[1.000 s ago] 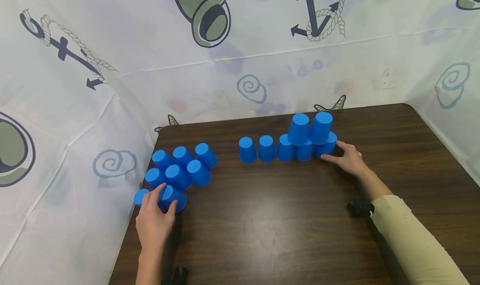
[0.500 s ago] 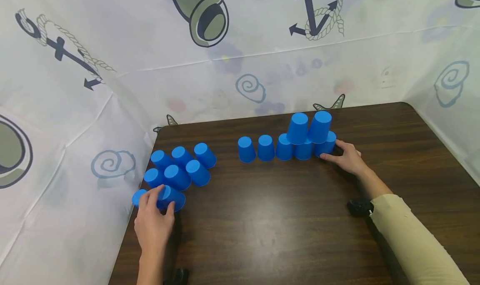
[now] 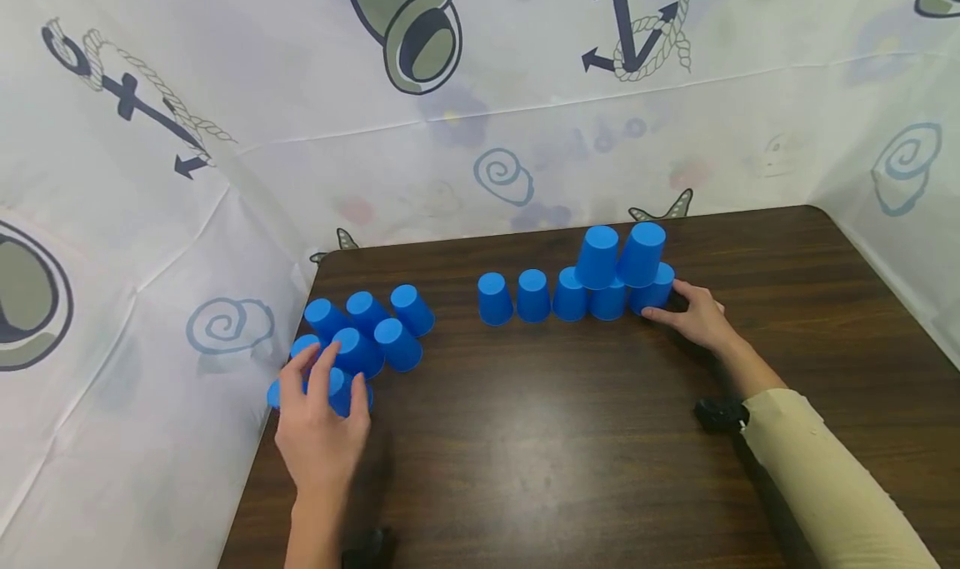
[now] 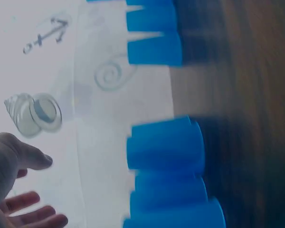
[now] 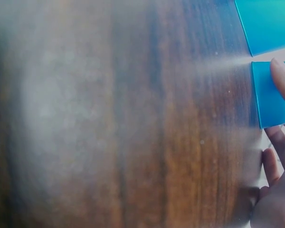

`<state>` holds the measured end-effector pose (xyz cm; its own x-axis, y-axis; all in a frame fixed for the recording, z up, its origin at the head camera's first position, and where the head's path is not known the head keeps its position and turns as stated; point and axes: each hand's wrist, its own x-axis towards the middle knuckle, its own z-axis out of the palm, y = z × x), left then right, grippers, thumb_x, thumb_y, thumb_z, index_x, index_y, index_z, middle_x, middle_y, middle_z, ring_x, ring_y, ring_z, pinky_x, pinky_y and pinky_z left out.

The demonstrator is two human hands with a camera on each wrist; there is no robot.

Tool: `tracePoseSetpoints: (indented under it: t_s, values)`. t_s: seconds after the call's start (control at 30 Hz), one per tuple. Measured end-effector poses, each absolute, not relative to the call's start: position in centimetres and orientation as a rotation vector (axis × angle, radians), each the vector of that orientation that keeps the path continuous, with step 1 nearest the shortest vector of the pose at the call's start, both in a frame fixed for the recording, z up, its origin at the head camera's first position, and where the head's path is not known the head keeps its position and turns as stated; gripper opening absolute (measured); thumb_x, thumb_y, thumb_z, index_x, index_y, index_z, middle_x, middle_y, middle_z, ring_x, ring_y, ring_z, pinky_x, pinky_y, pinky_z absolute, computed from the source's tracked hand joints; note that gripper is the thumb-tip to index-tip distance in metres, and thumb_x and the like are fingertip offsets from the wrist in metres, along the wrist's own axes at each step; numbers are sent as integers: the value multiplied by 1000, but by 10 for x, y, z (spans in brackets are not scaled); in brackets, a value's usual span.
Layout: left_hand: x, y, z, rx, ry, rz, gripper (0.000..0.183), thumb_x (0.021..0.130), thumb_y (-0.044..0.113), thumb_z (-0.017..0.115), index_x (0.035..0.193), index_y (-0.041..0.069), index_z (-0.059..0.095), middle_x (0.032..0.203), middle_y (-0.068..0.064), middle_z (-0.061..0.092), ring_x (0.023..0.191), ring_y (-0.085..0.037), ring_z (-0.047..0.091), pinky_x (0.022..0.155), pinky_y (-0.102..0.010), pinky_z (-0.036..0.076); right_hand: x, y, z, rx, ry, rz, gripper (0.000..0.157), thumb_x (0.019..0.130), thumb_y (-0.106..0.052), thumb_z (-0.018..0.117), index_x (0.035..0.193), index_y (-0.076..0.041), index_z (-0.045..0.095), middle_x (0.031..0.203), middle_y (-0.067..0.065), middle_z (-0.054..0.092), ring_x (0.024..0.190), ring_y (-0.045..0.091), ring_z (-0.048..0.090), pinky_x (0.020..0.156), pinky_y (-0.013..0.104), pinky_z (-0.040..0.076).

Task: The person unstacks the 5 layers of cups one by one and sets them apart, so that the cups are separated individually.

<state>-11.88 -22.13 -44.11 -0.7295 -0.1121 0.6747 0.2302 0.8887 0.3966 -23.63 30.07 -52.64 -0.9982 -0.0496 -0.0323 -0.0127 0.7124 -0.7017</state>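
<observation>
On the left of the table, my left hand [image 3: 322,436] hovers over the near end of a cluster of upside-down blue cups [image 3: 358,354]. Its fingers and thumb are spread, and in the left wrist view the hand [image 4: 19,185] is raised apart from the cups [image 4: 166,147], holding nothing. It partly hides the nearest cups. My right hand [image 3: 697,317] grips the rightmost blue cup [image 3: 654,290] of a row, thumb in front and fingers behind. In the right wrist view the thumb presses that cup [image 5: 268,104]. Two cups [image 3: 597,257] stand on top of the row's right end.
Two separate cups, one of them a blue cup [image 3: 494,301], continue the row to the left. The dark wooden table [image 3: 540,436] meets a patterned white cloth [image 3: 420,177] along its back and sides.
My left hand has lifted off the near cup and shifted slightly up and right, its fingers opening. My right hand and the cups look unmoved.
</observation>
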Motion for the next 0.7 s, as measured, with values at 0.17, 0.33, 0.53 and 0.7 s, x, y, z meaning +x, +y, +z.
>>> tracePoseSetpoints:
  t_s: [0.17,0.33,0.53,0.7]
  values:
    - [-138,-188,-432,-363,-2214,-759,57,79,10,82,132,12,61,132,-14,56,109,-29,62,78,-51,56,-237,302,-528,-55,2860,-1186,81,91,-48,66,148,2,36,148,32,36,138,53,24,99,75,12]
    - [-159,-144,-423,-620,-2169,-904,55,82,12,80,133,13,60,130,-10,57,100,-22,62,72,-41,58,-236,303,-527,-54,2859,-1180,82,91,-49,66,148,2,36,148,31,36,138,52,24,99,75,12]
    - [-194,-86,-426,-852,-2219,-1045,54,86,14,76,137,13,56,125,-8,56,97,-18,61,70,-33,58,-235,302,-525,-20,2836,-1160,87,91,-52,64,150,3,32,149,32,32,139,53,22,101,74,11]
    - [-224,-39,-442,-923,-2296,-1162,57,89,16,74,141,14,50,124,-9,55,104,-20,59,75,-31,57,-234,301,-524,-23,2837,-1153,87,91,-52,64,150,3,32,150,32,32,139,52,22,101,74,11]
